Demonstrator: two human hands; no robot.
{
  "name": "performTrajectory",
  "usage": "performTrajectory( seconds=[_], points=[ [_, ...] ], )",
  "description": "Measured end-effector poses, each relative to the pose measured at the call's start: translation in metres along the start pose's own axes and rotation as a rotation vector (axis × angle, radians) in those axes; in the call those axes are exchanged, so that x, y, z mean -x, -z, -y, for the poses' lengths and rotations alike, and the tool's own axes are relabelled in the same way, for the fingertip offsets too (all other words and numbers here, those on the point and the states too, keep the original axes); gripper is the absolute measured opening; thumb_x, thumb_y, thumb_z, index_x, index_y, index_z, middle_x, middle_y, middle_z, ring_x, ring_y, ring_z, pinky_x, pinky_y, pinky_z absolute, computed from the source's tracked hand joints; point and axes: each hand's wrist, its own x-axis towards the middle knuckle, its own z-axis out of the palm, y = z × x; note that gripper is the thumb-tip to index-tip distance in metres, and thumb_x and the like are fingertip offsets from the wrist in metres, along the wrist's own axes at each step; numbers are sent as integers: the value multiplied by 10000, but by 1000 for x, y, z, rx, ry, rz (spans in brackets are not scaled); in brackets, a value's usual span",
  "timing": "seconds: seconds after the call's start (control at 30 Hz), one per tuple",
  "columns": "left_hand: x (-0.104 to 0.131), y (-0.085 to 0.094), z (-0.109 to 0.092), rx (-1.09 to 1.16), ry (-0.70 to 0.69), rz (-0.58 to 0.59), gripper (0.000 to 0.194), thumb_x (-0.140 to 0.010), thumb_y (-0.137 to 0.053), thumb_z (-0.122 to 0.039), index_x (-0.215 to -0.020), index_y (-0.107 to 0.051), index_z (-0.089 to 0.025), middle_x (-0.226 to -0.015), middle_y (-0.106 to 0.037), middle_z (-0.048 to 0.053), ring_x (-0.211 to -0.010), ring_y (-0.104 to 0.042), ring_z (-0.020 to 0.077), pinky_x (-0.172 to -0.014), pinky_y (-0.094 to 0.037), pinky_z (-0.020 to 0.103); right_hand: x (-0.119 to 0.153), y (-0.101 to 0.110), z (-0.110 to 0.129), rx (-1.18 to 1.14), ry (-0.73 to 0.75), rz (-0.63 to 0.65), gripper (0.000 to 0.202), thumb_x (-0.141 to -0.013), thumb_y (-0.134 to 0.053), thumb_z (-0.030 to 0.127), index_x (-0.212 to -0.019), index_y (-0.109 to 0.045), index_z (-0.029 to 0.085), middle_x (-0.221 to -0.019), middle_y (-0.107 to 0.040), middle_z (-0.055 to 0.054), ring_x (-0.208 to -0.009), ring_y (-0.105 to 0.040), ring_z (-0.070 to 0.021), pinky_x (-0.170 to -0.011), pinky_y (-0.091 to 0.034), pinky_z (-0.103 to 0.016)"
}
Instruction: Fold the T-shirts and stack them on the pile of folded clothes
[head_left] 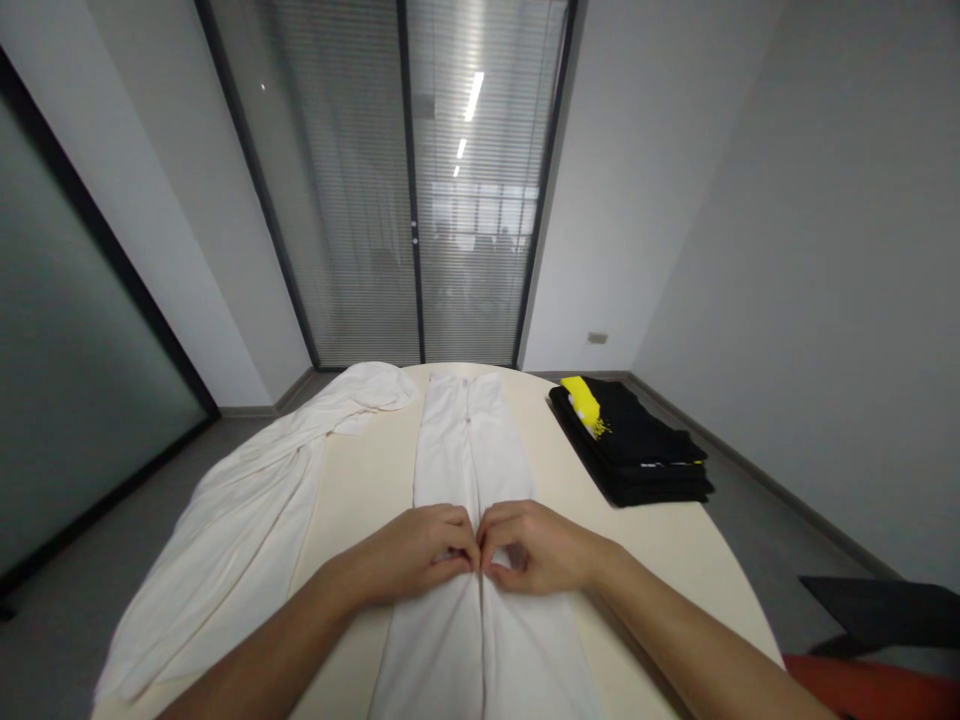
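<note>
- Forearms [292, 630] flank the white trousers [466, 450].
- I've left hand [420, 550] and right hand [544, 550] pinching cloth mid-trousers, fingertips nearly meeting, waistband [465, 381] beyond.

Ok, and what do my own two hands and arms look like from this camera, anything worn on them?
Both the left hand and the right hand are bare: no gloves, and no ring, watch or bracelet that I can see. No sleeve, cable or marking shows on either forearm. The fingernails are too small and blurred to describe.
</note>
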Motion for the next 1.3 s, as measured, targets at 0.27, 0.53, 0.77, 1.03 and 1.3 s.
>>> performTrajectory(
  seconds=[0.27, 0.53, 0.77, 1.03, 1.3],
  points=[
    [5, 0, 7, -38, 55, -20, 233, -813, -720, -226, -1033, -649, -251, -1075, -640, 17, -1051, -585, 201, -943, -437, 309, 0, -1, -1, 56, -62, 45, 193, -741, -797, 280, -864, -671, 201, -908, -661, -16, -902, -608, -165, -839, -467, -281],
    [17, 4, 1, -70, 210, 29, 528, -737, -787, -357, -1223, -604, -265, -1385, -488, 92, -1298, -456, 291, -1095, -384, 435, 0, -1, 5, 108, -101, 54, 241, -741, -797, 324, -918, -689, 200, -935, -652, -32, -936, -597, -188, -841, -447, -291],
    [18, 5, -12, -25, 199, 111, 509, -670, -849, -375, -1140, -678, -288, -1440, -440, 82, -1372, -378, 324, -1129, -332, 455, 3, -4, 2, -26, -103, 230, 218, -765, -717, 240, -980, -751, 224, -726, -587, 52, -615, -521, -77, -642, -398, -195],
    [11, 11, -19, 112, 20, 189, 46, -822, -755, -226, -834, -761, -270, -1117, -597, 25, -1144, -530, 203, -992, -396, 285, 3, -3, 6, -148, -158, 264, 233, -759, -625, 144, -948, -756, 183, -694, -605, 48, -592, -521, -64, -604, -393, -169],
    [10, 6, -13, 81, 154, 165, 244, -715, -817, -255, -929, -700, -242, -997, -652, -2, -1023, -569, 199, -894, -405, 280, 2, -3, 11, -122, -184, 253, 145, -729, -738, 264, -848, -712, 186, -704, -619, 56, -589, -542, -65, -588, -382, -172]
  ],
)
